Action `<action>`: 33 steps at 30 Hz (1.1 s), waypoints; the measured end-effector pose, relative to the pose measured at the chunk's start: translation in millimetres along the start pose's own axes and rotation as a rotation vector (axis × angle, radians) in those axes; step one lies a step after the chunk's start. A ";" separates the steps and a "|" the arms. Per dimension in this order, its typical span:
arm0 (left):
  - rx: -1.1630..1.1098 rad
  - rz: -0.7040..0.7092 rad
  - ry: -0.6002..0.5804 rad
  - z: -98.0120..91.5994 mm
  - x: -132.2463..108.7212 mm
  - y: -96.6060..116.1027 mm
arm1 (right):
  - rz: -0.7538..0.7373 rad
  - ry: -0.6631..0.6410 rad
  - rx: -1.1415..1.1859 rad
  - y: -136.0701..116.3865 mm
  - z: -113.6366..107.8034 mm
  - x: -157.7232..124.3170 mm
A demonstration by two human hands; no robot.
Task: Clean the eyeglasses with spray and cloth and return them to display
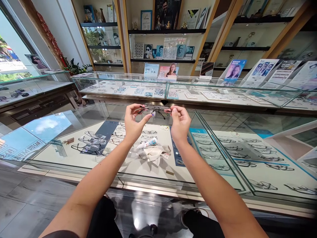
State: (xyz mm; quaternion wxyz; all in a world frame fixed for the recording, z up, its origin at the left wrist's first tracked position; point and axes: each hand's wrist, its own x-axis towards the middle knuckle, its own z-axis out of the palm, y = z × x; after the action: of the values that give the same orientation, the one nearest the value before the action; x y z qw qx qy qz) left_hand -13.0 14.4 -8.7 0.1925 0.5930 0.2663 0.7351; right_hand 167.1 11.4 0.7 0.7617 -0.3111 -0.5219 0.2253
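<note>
A thin dark-framed pair of glasses [155, 110] is held up in the air above the near glass display counter [74, 132], roughly level and facing away, with both hands raised to about the same height. The left hand [133, 124] pinches the left end of the frame near the hinge between thumb and forefinger, the other fingers curled loosely under; the right hand [179, 124] grips the right end the same way, fingertips closed on the rim or temple — so both hands are closed on the glasses, neither one free. Judging from the hold, the step in hand looks like an inspection or a check of the frame, held square to the eye, and the next move would call for a light, even grip at both ends so the thin frame is not twisted or the lenses smudged. Directly below the glasses, on top of the counter, lie a small white bottle with a blue label [148, 143] and, just nearer and to the right of it, a crumpled pale cloth [156, 152]; both sit well apart from the hands. To the left on the counter lies another pair of dark glasses [90, 149], and under the glass many frames lie in rows. Farther off stands a second glass counter [173, 87] with small cards on it, and behind that wall shelves [165, 31] with pictures and boxes
</note>
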 end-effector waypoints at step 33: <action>-0.798 -1.292 -0.173 -9.0 19.0 20.5 | -0.445 -0.385 -0.364 -24.4 -3.8 -13.1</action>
State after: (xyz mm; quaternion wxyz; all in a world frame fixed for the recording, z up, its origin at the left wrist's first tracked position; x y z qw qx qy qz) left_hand -25.3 8.2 17.2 0.8041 0.2602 0.2585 0.4678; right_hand 166.5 -15.5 8.4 0.6116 -0.2723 -0.7428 0.0113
